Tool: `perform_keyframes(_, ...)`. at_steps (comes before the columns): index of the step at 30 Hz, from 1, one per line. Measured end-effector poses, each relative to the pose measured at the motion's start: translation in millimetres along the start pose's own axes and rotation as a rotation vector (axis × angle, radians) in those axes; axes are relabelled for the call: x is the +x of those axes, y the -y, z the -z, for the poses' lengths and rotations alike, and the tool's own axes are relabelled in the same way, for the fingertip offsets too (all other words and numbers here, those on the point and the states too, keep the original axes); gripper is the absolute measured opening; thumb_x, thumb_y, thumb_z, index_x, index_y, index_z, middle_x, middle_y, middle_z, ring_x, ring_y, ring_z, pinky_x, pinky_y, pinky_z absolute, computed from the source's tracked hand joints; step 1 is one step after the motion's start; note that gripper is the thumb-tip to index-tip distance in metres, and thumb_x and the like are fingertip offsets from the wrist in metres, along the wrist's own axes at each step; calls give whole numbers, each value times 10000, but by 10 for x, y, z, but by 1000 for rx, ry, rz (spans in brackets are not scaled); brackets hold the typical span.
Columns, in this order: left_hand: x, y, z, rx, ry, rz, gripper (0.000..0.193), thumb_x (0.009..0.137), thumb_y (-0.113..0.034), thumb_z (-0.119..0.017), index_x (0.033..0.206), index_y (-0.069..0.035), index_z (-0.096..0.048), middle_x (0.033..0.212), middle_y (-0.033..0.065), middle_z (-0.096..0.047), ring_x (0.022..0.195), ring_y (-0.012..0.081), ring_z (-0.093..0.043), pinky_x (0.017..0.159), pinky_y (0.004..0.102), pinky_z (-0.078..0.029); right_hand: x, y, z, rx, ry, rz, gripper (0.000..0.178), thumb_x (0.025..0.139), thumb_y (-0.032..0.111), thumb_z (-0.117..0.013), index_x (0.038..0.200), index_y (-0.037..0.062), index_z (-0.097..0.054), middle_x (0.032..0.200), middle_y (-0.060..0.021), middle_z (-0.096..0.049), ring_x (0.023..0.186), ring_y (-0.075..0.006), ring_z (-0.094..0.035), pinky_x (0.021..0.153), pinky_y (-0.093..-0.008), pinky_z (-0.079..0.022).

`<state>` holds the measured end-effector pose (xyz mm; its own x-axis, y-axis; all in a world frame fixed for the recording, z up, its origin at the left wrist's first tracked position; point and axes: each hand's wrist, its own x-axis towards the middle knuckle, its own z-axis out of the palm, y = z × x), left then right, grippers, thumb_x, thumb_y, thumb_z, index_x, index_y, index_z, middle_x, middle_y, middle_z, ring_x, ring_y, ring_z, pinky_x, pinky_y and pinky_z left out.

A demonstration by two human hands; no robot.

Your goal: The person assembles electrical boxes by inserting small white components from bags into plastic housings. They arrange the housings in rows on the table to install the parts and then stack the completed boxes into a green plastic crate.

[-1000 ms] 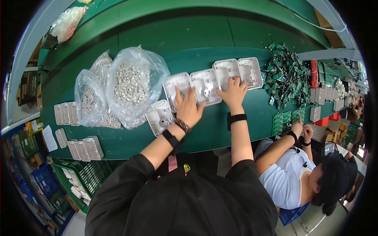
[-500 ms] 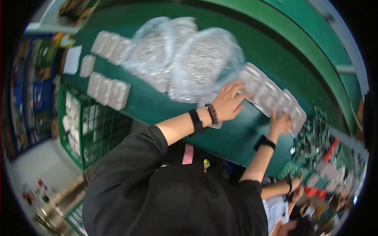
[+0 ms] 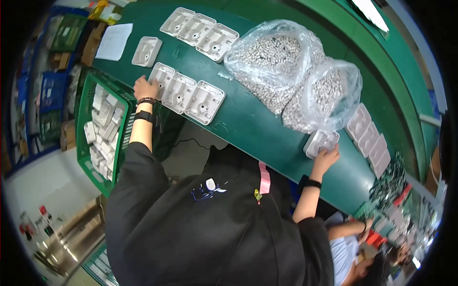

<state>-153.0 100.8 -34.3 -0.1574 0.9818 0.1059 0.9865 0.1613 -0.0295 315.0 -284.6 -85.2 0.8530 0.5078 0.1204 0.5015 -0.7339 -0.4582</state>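
Observation:
My left hand (image 3: 146, 88) is closed on the outer end of a white plastic housing (image 3: 163, 76), the leftmost in a near row of three open-topped housings on the green table (image 3: 257, 128). At the right, my right hand (image 3: 326, 159) grips the near right edge of a single white housing (image 3: 320, 143), which rests on the table below the bags. Its fingers partly cover that housing. Two clear plastic bags (image 3: 269, 59) full of small grey-white pieces stand open between the hands, farther back.
Another row of three housings (image 3: 198, 32) and a lone housing (image 3: 146, 51) lie at the far left, near a paper sheet (image 3: 114, 42). A green crate (image 3: 90, 164) holds many white parts. More housings (image 3: 367, 138) line the right side, before dark green pieces (image 3: 389, 178) and a co-worker's arm (image 3: 347, 229).
The view has swung left. My left hand has gone from beside the right-hand row to the near left row; my right hand has left the right-hand row for the single housing.

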Motion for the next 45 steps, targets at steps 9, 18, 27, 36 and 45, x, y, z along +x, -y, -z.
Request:
perform_keyframes(9, 274, 324, -601, -288, 293, 15, 541, 791, -392, -482, 1216, -62, -426, 1184, 175, -485, 1083, 347, -462, 873, 450, -379, -658, 298, -2, -18, 18, -136, 518, 719, -64, -426, 1227, -28, -331, 1082, -235, -409, 992, -400, -435, 848, -409, -385)
perform_keyframes(18, -420, -176, -278, -278, 282, -25, 508, 827, -392, -425, 1191, -37, -428, 1133, 175, -501, 1034, 367, -475, 850, 471, -378, -1058, 774, 105, 55, 192, -111, 557, 704, -61, -469, 1232, -54, -294, 1103, -227, -411, 1051, -387, -414, 885, -390, -371)
perform_keyframes(27, -1098, -658, -108, -251, 395, -229, 608, 814, -435, -457, 1213, 14, -371, 1140, 222, -469, 1052, 383, -451, 844, 477, -377, -1109, 1004, 64, 130, 374, -13, 550, 713, -25, -500, 1230, 1, -312, 1054, -211, -437, 954, -396, -471, 787, -399, -425)
perform_keyframes(36, -1778, -1006, 14, -200, 404, -383, 710, 774, -466, -524, 1156, 108, -354, 1062, 286, -481, 986, 414, -479, 833, 450, -395, -940, 430, 368, 171, 318, -76, 554, 740, 106, -571, 1231, 21, -331, 999, -194, -428, 897, -384, -481, 714, -418, -439)
perform_keyframes(45, -3262, -2350, 47, -383, 986, -1013, 623, 758, -423, -554, 1054, 113, -440, 1027, 305, -482, 967, 420, -484, 821, 433, -411, -91, -1577, 931, -111, -77, -310, 552, 750, 262, -611, 1202, 31, -393, 986, -194, -427, 916, -383, -448, 773, -439, -407)
